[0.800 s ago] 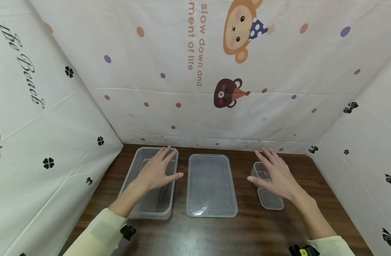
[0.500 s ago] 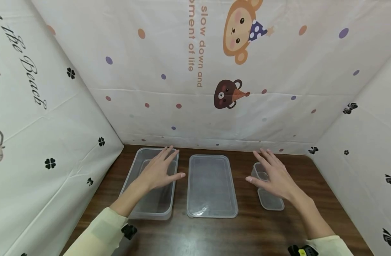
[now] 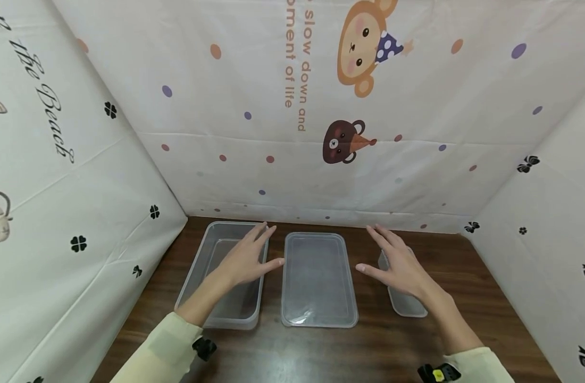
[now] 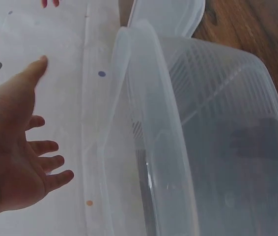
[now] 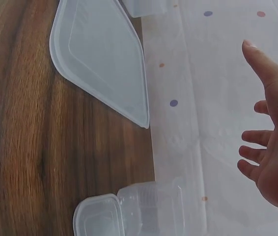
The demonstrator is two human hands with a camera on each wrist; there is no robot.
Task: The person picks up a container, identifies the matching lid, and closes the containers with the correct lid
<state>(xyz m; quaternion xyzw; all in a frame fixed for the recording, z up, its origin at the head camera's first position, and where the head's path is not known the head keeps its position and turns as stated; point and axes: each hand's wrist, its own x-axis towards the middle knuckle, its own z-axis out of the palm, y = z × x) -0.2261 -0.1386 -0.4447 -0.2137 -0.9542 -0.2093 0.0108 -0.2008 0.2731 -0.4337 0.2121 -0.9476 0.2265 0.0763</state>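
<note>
My left hand [image 3: 244, 260] hovers over the right side of a large clear plastic container [image 3: 232, 306], fingers spread and holding nothing. Between the hands, a large translucent lid [image 3: 318, 282] lies flat on the table. My right hand [image 3: 398, 263] is held in the air with its fingers spread, nothing in it. In the head view it overlaps a small clear container, mostly hidden behind it. A small lid [image 3: 407, 305] lies just in front of that container. The right wrist view shows the small container [image 5: 151, 209] beside the small lid [image 5: 98, 216].
The dark wooden table [image 3: 302, 354] is enclosed by printed white cloth: a back wall [image 3: 292, 175], a left wall [image 3: 48, 223] and a right wall [image 3: 541, 276]. The large container stands near the left wall.
Both hands have shifted inward, the left one to the right and the right one to the left, now covering more of the small container. The containers and lids stay in place.
</note>
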